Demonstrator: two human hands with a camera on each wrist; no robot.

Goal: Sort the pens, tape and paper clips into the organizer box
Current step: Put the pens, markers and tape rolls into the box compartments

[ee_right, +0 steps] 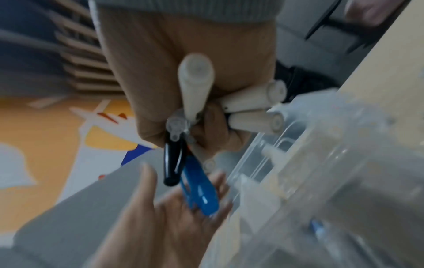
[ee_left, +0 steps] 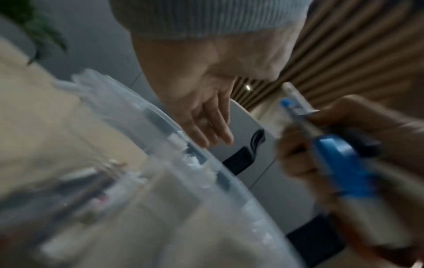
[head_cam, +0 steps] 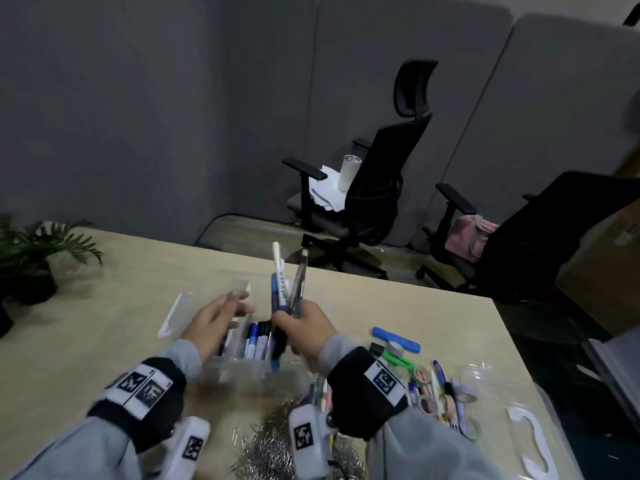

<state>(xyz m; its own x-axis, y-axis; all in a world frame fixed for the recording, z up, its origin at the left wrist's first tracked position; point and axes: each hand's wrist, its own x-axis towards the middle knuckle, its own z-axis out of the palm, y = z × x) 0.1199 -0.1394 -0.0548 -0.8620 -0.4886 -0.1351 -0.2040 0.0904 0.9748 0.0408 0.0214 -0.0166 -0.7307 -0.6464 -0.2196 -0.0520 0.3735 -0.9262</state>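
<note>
My right hand (head_cam: 304,323) grips a bundle of pens and markers (head_cam: 285,289), white, blue and black, upright above the clear organizer box (head_cam: 242,370). The right wrist view shows the same bundle (ee_right: 195,127) fanned out in the fist. My left hand (head_cam: 221,315) hovers open, fingers spread, over the box's left side, just left of the bundle. Several markers (head_cam: 256,339) lie in a box compartment. A heap of silver paper clips (head_cam: 266,441) sits near the front edge. Tape rolls (head_cam: 429,403) and more pens lie on a clear bag at right.
A clear lid (head_cam: 180,311) lies left of the box. A blue tool (head_cam: 396,339) and a green one (head_cam: 398,360) sit right of my right hand. A potted plant (head_cam: 31,261) stands far left. Two office chairs (head_cam: 367,188) stand beyond the table's far edge.
</note>
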